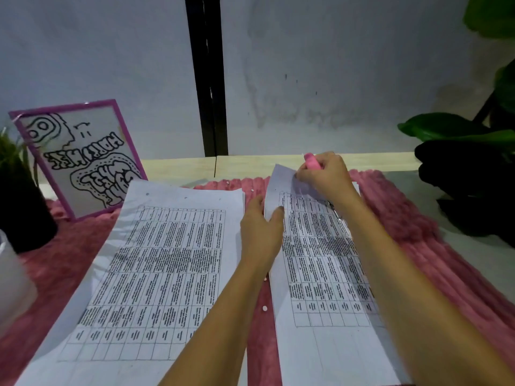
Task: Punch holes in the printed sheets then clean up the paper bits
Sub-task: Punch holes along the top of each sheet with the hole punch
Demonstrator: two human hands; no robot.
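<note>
Two printed sheets with tables lie on a pink fluffy mat (412, 218). The left sheet (156, 263) shows small punched holes along its far edge. My left hand (262, 227) pinches the left edge of the right sheet (320, 274), thumb on top. My right hand (323, 174) is closed around a pink hole punch (310, 160) at that sheet's lifted far corner. Small white paper bits (264, 308) lie scattered on the mat between the sheets and near the far edge.
A purple-framed drawing (80, 157) leans at the back left beside a black plant pot (22, 207). A white container (11, 280) stands at the left edge. Dark objects and green leaves (457, 129) fill the right side. A wall rises behind the light table (178, 165).
</note>
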